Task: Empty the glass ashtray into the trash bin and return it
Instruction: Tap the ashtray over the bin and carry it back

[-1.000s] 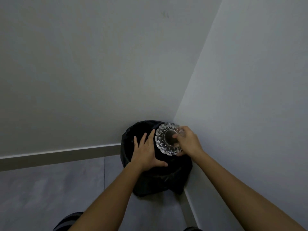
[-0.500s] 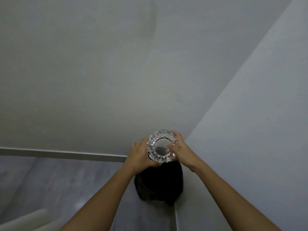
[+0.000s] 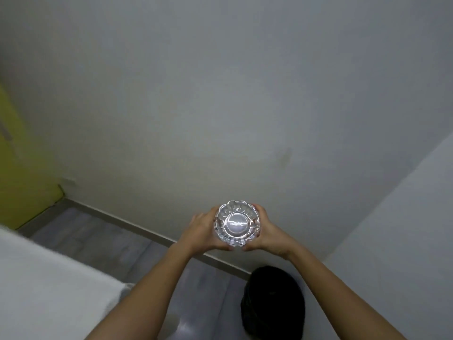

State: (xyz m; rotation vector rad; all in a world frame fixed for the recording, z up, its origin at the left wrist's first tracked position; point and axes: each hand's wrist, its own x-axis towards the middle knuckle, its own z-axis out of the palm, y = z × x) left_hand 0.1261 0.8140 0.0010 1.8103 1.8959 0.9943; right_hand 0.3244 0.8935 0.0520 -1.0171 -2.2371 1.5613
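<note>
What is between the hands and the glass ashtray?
Nothing visible. The left hand and right hand both touch the glass ashtray, one on each side, holding it up above the floor.

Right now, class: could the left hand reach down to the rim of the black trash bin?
Probably not at once. The left hand and the right hand both grip the glass ashtray, held up and apart from the trash bin below. The path looks clear once it lets go.
</note>
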